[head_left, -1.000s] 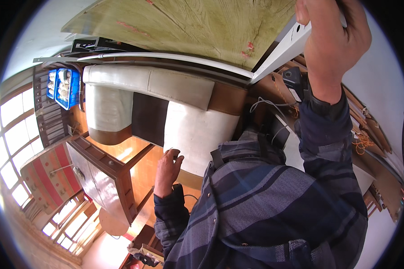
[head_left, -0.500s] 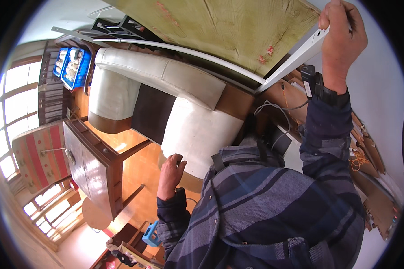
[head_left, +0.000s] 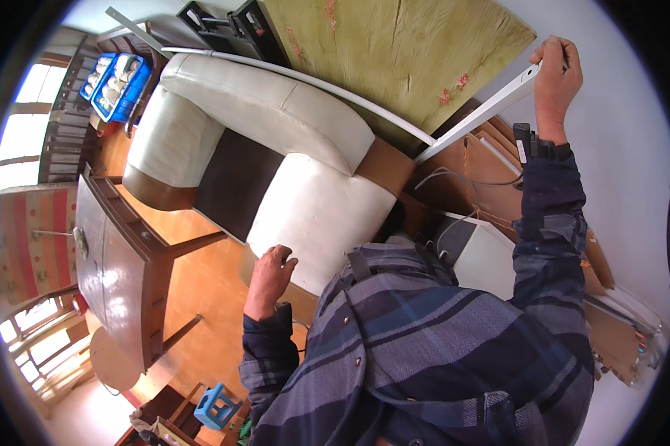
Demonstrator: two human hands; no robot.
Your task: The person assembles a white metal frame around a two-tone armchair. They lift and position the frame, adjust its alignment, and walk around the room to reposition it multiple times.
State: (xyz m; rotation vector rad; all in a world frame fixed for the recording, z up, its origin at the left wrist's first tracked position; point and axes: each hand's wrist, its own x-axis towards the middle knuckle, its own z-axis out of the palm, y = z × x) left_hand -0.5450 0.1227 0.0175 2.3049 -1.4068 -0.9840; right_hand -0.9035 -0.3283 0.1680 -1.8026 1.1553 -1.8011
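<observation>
My right hand (head_left: pixel 558 78), raised at the upper right, is closed round the end of a flat white bar. That bar belongs to a white metal frame (head_left: pixel 484 115), whose long tube runs behind the sofa's backrest to another bar at the far left. Low over the front edge of the pale seat cushion (head_left: pixel 324 215), my left hand (head_left: pixel 270 282) has loosely bent fingers, the thumb apart and nothing seen in them. The cream sofa (head_left: pixel 264 108) has a dark panel between its padded parts. A greenish board with red flowers (head_left: pixel 402 59) leans behind the frame.
Left of the sofa stands a brown wooden table (head_left: pixel 119 275). Blue crates (head_left: pixel 123 89) with pale contents sit far left. Cardboard (head_left: pixel 469 167), grey cable and orange string lie under my right arm. A blue stool (head_left: pixel 216 407) is at the bottom. A white wall rises at right.
The view has shifted, so more of the board and the black brackets behind the sofa shows. My right hand keeps its grip on the bar; my left hand stays loosely bent near the cushion's edge.
</observation>
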